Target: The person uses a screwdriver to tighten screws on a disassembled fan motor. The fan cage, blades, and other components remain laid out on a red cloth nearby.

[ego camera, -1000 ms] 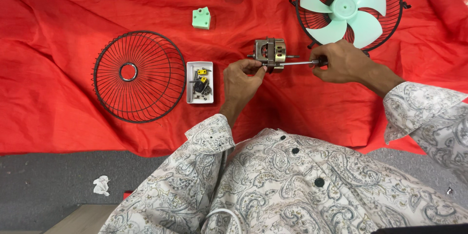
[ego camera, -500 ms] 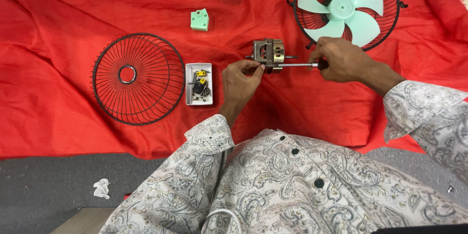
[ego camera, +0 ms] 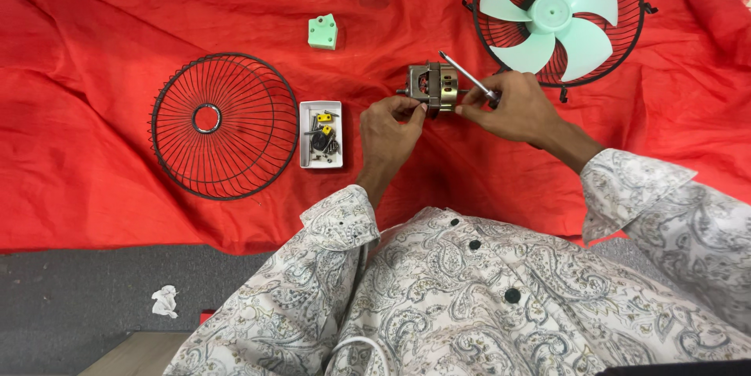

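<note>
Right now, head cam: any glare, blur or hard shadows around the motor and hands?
Head view: even, soft light, no glare on the red cloth. Fan motor sharp; left hand and right hand unblurred, with faint shadows beneath them. Screwdriver shaft shows a thin highlight. Slight wide-angle bowing at the edges.

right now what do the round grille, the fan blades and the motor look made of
Round grille: thin dark wire, likely coated metal. Fan blades: pale green, smooth and matte, probably moulded plastic. Motor: bare metal by its grey and brassy shine.

Tray bits — perhaps screws — too small.
</note>
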